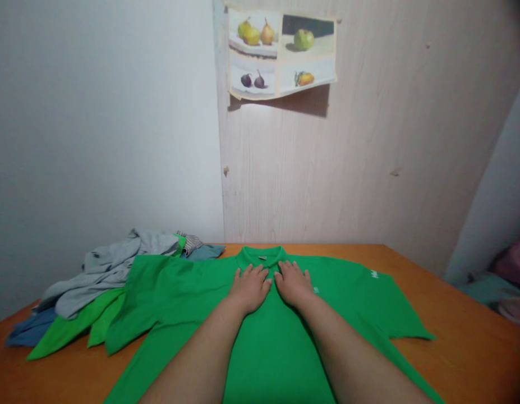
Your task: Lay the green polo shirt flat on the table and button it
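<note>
A green polo shirt (192,303) lies spread flat on the orange-brown table (465,336), collar toward the wall and both sleeves out to the sides. My left hand (250,286) rests palm down on the chest just below the collar, fingers stretched out. My right hand (292,283) lies flat beside it in the same way, the two hands almost touching. Neither hand holds anything. Both forearms reach in over the lower part of the shirt.
A heap of clothes (104,272) in grey, blue and bright green lies at the table's left, partly under the shirt's sleeve. A fruit picture (280,50) hangs on the wood-panel wall. Bedding or cloth (506,280) shows at the far right.
</note>
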`<state>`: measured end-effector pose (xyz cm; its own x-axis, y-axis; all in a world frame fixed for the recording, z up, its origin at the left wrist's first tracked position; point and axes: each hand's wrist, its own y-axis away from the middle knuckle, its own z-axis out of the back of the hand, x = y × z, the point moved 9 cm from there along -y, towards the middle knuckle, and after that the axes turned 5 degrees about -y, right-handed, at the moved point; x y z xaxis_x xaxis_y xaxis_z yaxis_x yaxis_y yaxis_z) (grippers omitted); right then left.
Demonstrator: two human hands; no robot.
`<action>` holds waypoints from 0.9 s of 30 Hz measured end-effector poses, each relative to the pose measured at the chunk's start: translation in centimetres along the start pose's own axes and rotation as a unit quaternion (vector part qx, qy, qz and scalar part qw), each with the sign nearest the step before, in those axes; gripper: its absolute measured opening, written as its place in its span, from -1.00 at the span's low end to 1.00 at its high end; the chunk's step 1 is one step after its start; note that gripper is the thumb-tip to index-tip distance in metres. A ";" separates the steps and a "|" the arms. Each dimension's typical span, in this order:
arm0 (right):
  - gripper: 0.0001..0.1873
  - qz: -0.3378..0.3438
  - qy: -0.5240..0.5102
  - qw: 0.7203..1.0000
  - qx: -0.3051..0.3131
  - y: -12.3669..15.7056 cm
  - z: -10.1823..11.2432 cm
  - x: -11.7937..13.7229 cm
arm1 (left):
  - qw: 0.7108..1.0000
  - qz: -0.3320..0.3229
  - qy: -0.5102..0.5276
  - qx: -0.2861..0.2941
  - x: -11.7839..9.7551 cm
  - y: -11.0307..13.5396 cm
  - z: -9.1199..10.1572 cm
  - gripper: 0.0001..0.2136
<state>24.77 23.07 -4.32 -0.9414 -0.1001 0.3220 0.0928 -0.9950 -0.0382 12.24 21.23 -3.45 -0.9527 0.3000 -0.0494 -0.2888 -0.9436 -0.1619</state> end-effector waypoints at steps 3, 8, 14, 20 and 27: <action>-0.33 -0.004 0.006 1.000 0.014 -0.1 -0.3 -0.2 | 1.000 0.004 0.002 0.001 -0.1 0.1 0.3 -0.47; -0.32 -0.008 0.006 1.000 0.025 -0.3 -0.6 -0.3 | 1.000 -0.008 0.010 0.004 -0.6 0.4 0.7 -0.44; -0.30 -0.073 0.009 0.997 -0.002 -0.8 0.6 -3.1 | 0.999 0.001 0.013 0.032 -0.4 0.2 0.1 -0.40; -0.30 -0.150 0.024 0.988 -0.021 -1.2 2.5 -8.3 | 0.999 0.003 0.025 0.028 -0.4 0.3 0.2 -0.41; -0.27 -0.175 0.034 0.983 -0.040 -1.5 2.9 -10.1 | 0.999 0.004 0.035 0.025 -0.5 0.3 0.1 -0.41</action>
<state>35.09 25.56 -4.81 -0.9304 0.2525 0.2657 -0.2649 -0.9642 -0.0112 12.58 20.80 -3.33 -0.9464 0.3002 -0.1189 -0.2877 -0.9512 -0.1119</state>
